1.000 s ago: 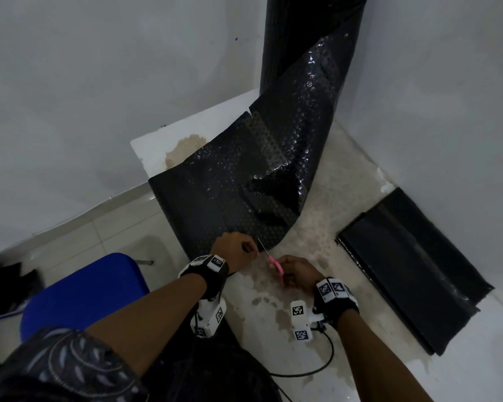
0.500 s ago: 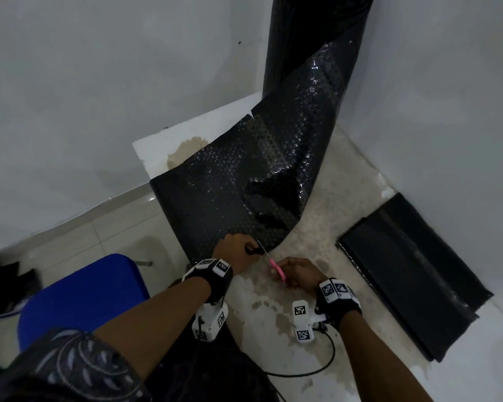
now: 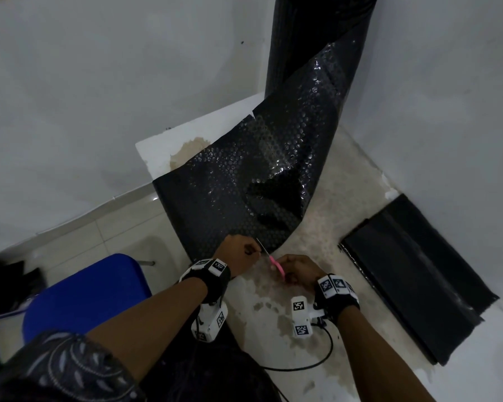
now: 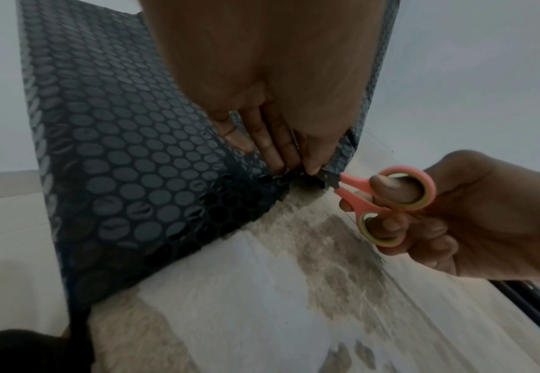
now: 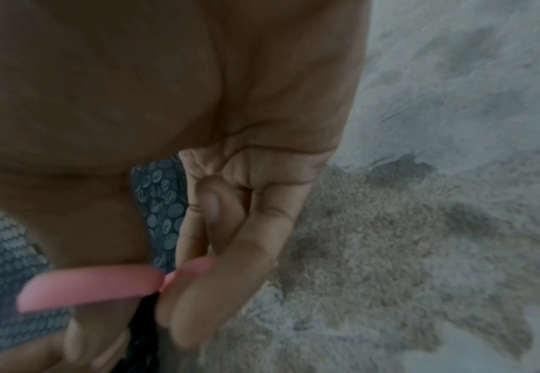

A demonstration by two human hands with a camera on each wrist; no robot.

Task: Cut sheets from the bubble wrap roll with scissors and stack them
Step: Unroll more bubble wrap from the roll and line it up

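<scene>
A tall black bubble wrap roll (image 3: 317, 39) stands in the corner, and its loose sheet (image 3: 244, 181) (image 4: 128, 176) drapes down over the worn table (image 3: 346, 221). My left hand (image 3: 238, 253) (image 4: 278, 141) pinches the sheet's near edge. My right hand (image 3: 299, 271) (image 4: 472, 217) grips small pink-handled scissors (image 3: 273, 264) (image 4: 380, 202) (image 5: 89, 287), thumb and fingers through the loops. The blades meet the sheet's edge right beside my left fingertips (image 4: 313, 166). A stack of cut black sheets (image 3: 418, 274) lies flat on the table to the right.
White walls close in behind and to the right. A blue chair seat (image 3: 84, 294) sits below the table's left edge, over a tiled floor (image 3: 99, 227). A black cable (image 3: 311, 364) loops near the table's front.
Both hands have stayed at the sheet's near edge with the scissors against it. The view has shifted slightly; the sheet hangs much the same.
</scene>
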